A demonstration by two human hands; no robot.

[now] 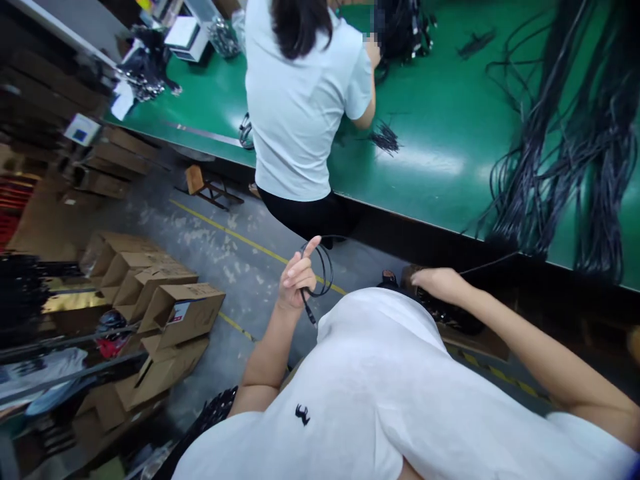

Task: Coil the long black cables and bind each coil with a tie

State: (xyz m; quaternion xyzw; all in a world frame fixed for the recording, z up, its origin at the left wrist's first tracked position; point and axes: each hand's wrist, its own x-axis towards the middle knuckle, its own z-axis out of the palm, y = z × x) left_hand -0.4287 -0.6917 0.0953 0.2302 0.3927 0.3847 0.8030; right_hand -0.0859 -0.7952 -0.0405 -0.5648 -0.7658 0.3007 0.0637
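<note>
My left hand (299, 273) holds a thin black cable (331, 272) wound in loops around the raised index finger, the other fingers curled in. A plug (311, 316) at the cable's end hangs below that hand. From the loops the cable stretches right towards my right hand (440, 285), whose fingers are pinched together at its line. Another stretch of thin black cable (490, 263) shows beyond my right hand, leading up to the bundle of long black cables (560, 153) draped over the green table's edge.
A co-worker (300, 100) in a light shirt stands at the green table (440, 113). On it lie short cable pieces (385, 138) and black cable bundles (405, 33). Open cardboard boxes (185, 310) line the floor at left, near a wooden stool (196, 180).
</note>
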